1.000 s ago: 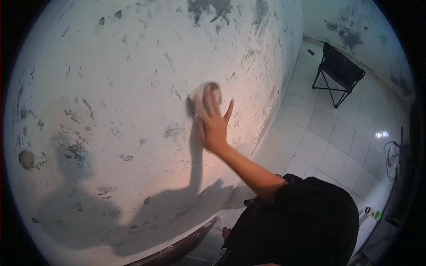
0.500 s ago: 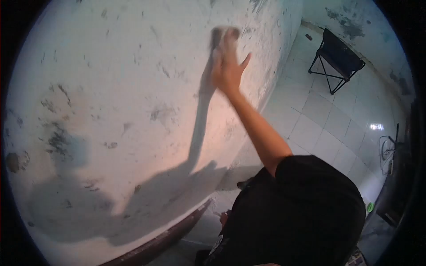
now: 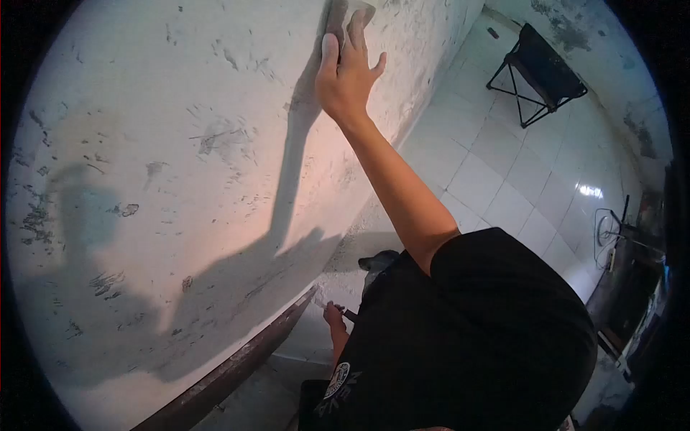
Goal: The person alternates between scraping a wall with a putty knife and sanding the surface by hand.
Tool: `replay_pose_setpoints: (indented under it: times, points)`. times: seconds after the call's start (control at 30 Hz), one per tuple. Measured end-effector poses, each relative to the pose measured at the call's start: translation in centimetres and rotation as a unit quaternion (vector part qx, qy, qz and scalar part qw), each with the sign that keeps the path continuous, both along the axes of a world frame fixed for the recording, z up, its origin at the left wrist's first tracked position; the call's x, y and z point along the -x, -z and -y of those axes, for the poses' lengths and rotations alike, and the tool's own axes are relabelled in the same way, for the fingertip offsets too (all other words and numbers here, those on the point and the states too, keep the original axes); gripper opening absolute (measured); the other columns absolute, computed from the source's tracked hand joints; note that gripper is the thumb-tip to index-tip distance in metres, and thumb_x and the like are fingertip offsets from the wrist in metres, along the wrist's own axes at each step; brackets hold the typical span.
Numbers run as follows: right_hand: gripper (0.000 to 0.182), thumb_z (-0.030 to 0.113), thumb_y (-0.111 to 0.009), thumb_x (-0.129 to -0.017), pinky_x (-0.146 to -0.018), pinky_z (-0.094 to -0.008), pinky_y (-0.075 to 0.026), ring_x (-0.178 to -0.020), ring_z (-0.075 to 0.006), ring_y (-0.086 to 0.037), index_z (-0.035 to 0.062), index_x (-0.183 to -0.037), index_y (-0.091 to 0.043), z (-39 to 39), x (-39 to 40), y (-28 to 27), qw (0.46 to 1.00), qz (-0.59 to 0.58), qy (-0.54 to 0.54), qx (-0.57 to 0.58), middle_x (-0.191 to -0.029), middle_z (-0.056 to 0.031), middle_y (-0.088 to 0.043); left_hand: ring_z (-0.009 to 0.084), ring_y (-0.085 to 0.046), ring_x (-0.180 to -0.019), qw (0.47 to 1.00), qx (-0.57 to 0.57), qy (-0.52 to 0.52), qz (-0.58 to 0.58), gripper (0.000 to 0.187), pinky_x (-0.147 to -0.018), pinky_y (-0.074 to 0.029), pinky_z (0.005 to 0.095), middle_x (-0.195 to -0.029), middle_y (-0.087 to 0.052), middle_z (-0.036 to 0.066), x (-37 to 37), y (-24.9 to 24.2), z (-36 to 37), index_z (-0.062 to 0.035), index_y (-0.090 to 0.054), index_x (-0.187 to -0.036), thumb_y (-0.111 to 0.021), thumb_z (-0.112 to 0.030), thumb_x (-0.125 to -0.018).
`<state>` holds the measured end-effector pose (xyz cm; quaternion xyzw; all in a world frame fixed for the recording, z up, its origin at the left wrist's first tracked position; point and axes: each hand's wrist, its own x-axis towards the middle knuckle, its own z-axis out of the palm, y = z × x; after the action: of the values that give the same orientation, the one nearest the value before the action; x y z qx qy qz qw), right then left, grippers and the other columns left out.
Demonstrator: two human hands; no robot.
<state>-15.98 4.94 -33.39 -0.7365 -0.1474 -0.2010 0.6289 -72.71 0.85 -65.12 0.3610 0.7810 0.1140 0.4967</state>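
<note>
My right hand (image 3: 346, 79) is raised against the stained white wall (image 3: 237, 194). Its thumb and fingers press a flat grey-brown block (image 3: 361, 13) to the surface, with the little finger held out to the side. Part of the block lies behind the fingers. Lower down, close to the front of my black shirt, my left hand (image 3: 334, 314) is closed around a small tool with a dark handle (image 3: 351, 315). The far end of that tool is too small to make out.
A dark ledge (image 3: 237, 371) runs along the wall's foot. A black folding stool (image 3: 545, 70) stands on the tiled floor (image 3: 478, 179) at the upper right. Dark furniture (image 3: 625, 302) and a white coiled cable (image 3: 605, 228) are at the right edge. A shoe (image 3: 377, 261) shows beside my shirt.
My right hand and the block appear higher and further left in view, and the hand is less blurred. The whole view has shifted. More of my left hand and its tool now shows.
</note>
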Motion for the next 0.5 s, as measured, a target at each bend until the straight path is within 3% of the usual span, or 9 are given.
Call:
replay_pose_setpoints:
  times: [0.03,0.1,0.17,0.23,0.27,0.33,0.37,0.43,0.5]
  points:
    - [0.044,0.028,-0.043,-0.102,-0.113,-0.0659,0.002,-0.147,-0.0354,-0.027,0.0018,-0.136,-0.054,-0.1,-0.2,-0.3,0.998,-0.027,0.015,-0.054,-0.161,-0.0184,-0.023,0.0236,-0.064,-0.062,1.000,0.001,0.001,-0.006,0.029,-0.058,-0.048,0.0365,-0.070,-0.059,0.007,0.0,-0.5,0.0,-0.0044,-0.058,-0.082,-0.056,-0.031,-0.093]
    - [0.045,0.028,-0.045,-0.100,-0.113,-0.0659,0.002,-0.150,-0.0368,-0.020,0.0003,-0.135,-0.055,-1.6,3.9,-0.7,0.999,-0.005,0.001,-0.042,-0.162,-0.0208,-0.020,0.0235,-0.065,-0.061,0.999,0.013,0.033,-0.015,0.029,-0.056,-0.048,0.0357,-0.067,-0.058,0.007,-0.3,-0.8,-0.1,-0.0060,-0.055,-0.076,-0.055,-0.030,-0.092]
    - [0.048,0.025,-0.053,-0.094,-0.111,-0.0693,0.005,-0.149,-0.0402,-0.020,0.0163,-0.142,-0.054,-2.0,9.5,-1.8,0.998,0.027,-0.055,-0.020,-0.163,-0.0200,-0.019,0.0243,-0.066,-0.061,0.998,0.032,0.036,-0.031,0.029,-0.052,-0.047,0.0355,-0.066,-0.058,0.008,2.4,3.0,-0.2,-0.0052,-0.055,-0.076,-0.056,-0.030,-0.091]
    - [0.052,0.023,-0.054,-0.092,-0.110,-0.0704,0.005,-0.149,-0.0392,-0.022,0.0236,-0.144,-0.051,-1.2,10.1,-1.6,0.996,0.049,-0.067,0.036,-0.163,-0.0200,-0.018,0.0258,-0.066,-0.061,0.994,0.097,0.032,-0.026,0.031,-0.049,-0.046,0.0360,-0.067,-0.060,0.009,6.6,8.0,-0.3,-0.0025,-0.058,-0.079,-0.057,-0.031,-0.091]
    - [0.053,0.022,-0.054,-0.092,-0.110,-0.0706,0.005,-0.149,-0.0389,-0.023,0.0237,-0.145,-0.051,-1.0,8.8,-0.8,0.997,0.055,-0.038,0.040,-0.162,-0.0204,-0.019,0.0258,-0.066,-0.061,0.994,0.098,0.035,-0.037,0.031,-0.049,-0.046,0.0360,-0.067,-0.060,0.009,5.2,4.8,-0.1,-0.0025,-0.058,-0.079,-0.057,-0.031,-0.091]
    - [0.054,0.023,-0.055,-0.092,-0.110,-0.0713,0.004,-0.148,-0.0388,-0.025,0.0239,-0.146,-0.049,-0.9,4.2,0.9,0.998,0.040,0.023,0.034,-0.162,-0.0203,-0.020,0.0262,-0.065,-0.060,0.947,-0.009,0.315,-0.067,0.033,-0.048,-0.046,0.0350,-0.068,-0.060,0.010,3.4,0.0,0.5,0.0006,-0.058,-0.079,-0.057,-0.029,-0.093]
    - [0.054,0.025,-0.054,-0.092,-0.110,-0.0725,0.005,-0.148,-0.0383,-0.024,0.0238,-0.146,-0.048,-0.3,1.5,0.9,1.000,-0.008,0.024,-0.015,-0.162,-0.0207,-0.019,0.0262,-0.065,-0.060,0.947,-0.001,0.313,-0.075,0.033,-0.048,-0.046,0.0350,-0.068,-0.060,0.010,2.3,-1.1,0.5,0.0006,-0.058,-0.079,-0.057,-0.029,-0.093]
    - [0.055,0.027,-0.053,-0.093,-0.110,-0.0737,0.006,-0.148,-0.0379,-0.024,0.0238,-0.147,-0.046,-0.3,0.6,1.1,0.997,-0.058,0.018,-0.055,-0.162,-0.0210,-0.019,0.0242,-0.063,-0.061,0.994,0.057,0.064,-0.061,0.033,-0.050,-0.046,0.0337,-0.067,-0.060,0.011,0.6,-2.7,0.2,0.0007,-0.059,-0.080,-0.055,-0.029,-0.094]
    - [0.055,0.029,-0.052,-0.093,-0.110,-0.0736,0.004,-0.148,-0.0391,-0.022,0.0224,-0.147,-0.046,-2.5,1.0,1.1,0.992,-0.073,0.038,-0.093,-0.162,-0.0216,-0.019,0.0231,-0.062,-0.061,0.995,0.073,0.026,-0.055,0.034,-0.051,-0.046,0.0331,-0.067,-0.060,0.010,2.1,-2.2,0.3,-0.0002,-0.059,-0.079,-0.054,-0.030,-0.094]
